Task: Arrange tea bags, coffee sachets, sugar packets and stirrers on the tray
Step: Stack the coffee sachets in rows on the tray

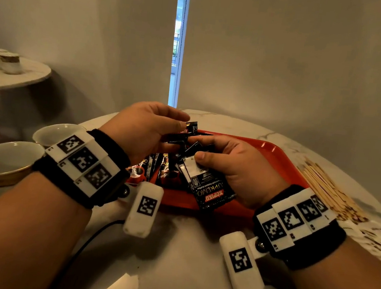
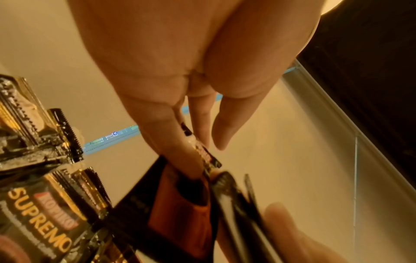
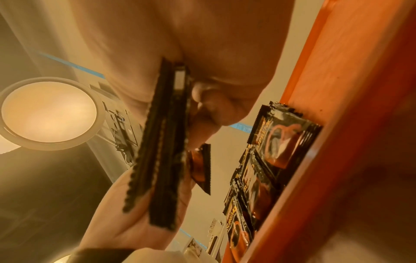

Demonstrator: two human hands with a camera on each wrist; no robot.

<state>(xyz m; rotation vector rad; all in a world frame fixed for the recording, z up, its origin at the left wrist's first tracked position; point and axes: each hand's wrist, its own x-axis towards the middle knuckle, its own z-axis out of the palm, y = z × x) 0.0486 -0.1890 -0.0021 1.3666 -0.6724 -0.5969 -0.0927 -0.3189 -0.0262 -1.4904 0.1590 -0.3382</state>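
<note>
A red tray (image 1: 280,159) lies on the marble table, with several black coffee sachets (image 1: 149,165) lying at its left end. Over the tray my right hand (image 1: 198,148) grips a stack of black coffee sachets (image 1: 206,186), thumb on top. My left hand (image 1: 176,133) pinches one sachet (image 1: 191,127) at the top of that stack. The left wrist view shows my left hand's fingers (image 2: 171,142) pinching this sachet (image 2: 203,154). In the right wrist view the stack (image 3: 162,142) stands edge-on in my right hand, beside the tray wall (image 3: 337,106) and the laid sachets (image 3: 281,138).
Wooden stirrers (image 1: 327,188) lie in a pile on the table right of the tray. Two white cups (image 1: 4,161) (image 1: 58,132) stand at the left. Another round table (image 1: 14,76) with cups is at the far left. A black cable (image 1: 88,239) runs across the near table.
</note>
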